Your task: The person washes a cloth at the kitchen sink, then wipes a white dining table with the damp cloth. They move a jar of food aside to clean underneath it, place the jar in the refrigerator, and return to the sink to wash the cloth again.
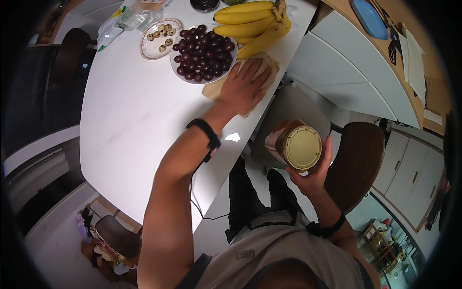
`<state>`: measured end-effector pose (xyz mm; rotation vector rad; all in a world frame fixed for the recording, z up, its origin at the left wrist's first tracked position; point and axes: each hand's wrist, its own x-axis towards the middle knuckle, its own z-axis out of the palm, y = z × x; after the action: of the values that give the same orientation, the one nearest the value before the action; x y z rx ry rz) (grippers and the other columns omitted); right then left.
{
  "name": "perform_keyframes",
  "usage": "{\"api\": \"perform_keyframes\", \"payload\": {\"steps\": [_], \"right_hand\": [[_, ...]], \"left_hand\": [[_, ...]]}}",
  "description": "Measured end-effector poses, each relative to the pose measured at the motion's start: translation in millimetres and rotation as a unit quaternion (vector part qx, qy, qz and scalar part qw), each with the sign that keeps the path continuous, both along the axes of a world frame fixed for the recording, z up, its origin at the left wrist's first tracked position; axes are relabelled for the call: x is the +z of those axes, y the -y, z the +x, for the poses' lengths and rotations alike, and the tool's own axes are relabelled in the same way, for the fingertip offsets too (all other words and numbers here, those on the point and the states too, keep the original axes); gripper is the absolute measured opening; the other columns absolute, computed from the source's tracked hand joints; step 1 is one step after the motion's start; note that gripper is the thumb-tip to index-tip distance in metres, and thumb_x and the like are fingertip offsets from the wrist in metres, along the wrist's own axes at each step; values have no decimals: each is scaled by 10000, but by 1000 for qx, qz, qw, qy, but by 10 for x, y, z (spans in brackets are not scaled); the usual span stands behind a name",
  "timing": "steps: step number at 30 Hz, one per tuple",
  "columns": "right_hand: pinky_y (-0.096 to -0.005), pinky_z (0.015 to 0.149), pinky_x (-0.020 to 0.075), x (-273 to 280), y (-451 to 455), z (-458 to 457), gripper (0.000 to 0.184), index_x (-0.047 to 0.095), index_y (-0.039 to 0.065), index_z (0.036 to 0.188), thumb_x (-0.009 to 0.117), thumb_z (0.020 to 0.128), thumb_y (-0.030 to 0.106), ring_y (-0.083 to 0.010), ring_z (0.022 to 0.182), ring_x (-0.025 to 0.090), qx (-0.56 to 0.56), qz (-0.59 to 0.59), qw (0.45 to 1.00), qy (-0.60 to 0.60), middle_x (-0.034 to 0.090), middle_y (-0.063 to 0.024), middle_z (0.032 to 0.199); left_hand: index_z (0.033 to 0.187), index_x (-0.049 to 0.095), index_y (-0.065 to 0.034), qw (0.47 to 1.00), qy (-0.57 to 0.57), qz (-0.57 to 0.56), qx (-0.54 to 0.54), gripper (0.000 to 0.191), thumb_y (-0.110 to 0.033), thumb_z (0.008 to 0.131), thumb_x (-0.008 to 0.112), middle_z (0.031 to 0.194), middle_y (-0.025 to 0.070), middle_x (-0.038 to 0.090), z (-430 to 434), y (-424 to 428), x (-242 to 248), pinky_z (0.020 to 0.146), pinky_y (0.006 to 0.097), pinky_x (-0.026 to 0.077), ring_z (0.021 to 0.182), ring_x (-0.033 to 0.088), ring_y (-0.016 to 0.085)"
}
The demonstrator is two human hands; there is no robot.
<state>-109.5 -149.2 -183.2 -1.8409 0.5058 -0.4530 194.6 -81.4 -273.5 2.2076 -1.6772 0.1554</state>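
My left hand [244, 85] lies palm down on a crumpled tan cloth [213, 89], fingers spread, near the right edge of the white table [133, 144]. The cloth reaches under or against a plate of dark red grapes [204, 54]. Just beyond the cloth lies a bunch of yellow bananas [249, 21]. Off the table, above a grey chair seat [296, 97], my right hand [316, 173] grips a canister with a gold lid [303, 148]. The canister tilts so that its lid faces me; its far side is hidden.
Small speckled eggs [166, 32] sit on a patterned plate [148, 50]. Clear plastic packaging [135, 18] and a dark bowl [204, 4] are at the table's far side. A dark chair back [361, 162] stands to my right. A thin black cable [202, 215] hangs over the edge.
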Motion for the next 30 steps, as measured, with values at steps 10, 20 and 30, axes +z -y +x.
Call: {"api": "perform_keyframes", "payload": {"steps": [10, 20, 30], "right_hand": [[-413, 1120, 382, 134, -130, -323, 1216, -12, 38, 1583, 836, 711, 28, -280, 1387, 398, -53, -2, 999, 4, 311, -159, 1519], [-435, 1133, 357, 34, -41, -524, 1207, 25, 25, 1575, 864, 711, 101, -293, 1396, 391, 31, -12, 999, 20, 302, -185, 1530], [-441, 1134, 346, 119, 225, -643, 1209, 60, 6, 1569, 883, 690, 112, -307, 1364, 438, 95, -16, 995, 13, 383, -190, 1490]], "left_hand": [[1446, 480, -147, 968, -30, -45, 244, 564, -404, 947, 530, 1530, 135, 385, -523, 318, -122, 1179, 519, 219, 1440, 315, 298], [1540, 355, -128, 924, -72, 46, 374, 639, -387, 973, 490, 1605, 180, 279, -1084, -1176, -235, 1180, 576, 193, 1496, 229, 368], [1573, 313, -195, 843, -65, 133, 517, 694, -547, 983, 408, 1641, 245, 116, -1294, -2352, -145, 1185, 625, 16, 1510, 48, 465]]}}
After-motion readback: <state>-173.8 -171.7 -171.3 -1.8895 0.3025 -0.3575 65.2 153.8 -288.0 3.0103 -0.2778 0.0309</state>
